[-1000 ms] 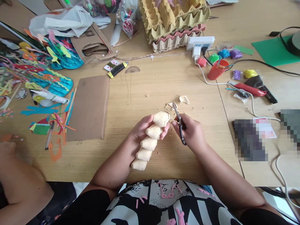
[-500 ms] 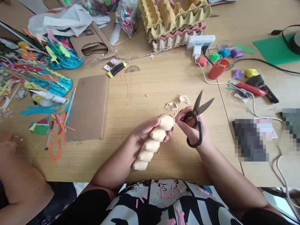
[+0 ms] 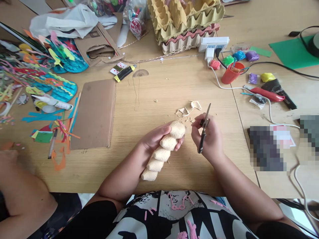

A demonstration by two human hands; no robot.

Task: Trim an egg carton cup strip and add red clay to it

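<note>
The strip of egg carton is clasped in the left hand, thumb on its top cup and fingertips showing at its right edge. Its long axis slants away from the body and to the right, so the far end lies just left of the right hand. That hand grips the scissors, apart from the strip; the blades are edge-on, so I can't tell whether they are parted. Half a second ago they showed spread wide, with the right fingertips at the strip's far end; now those fingertips are off it, and the strip has barely shifted
</note>
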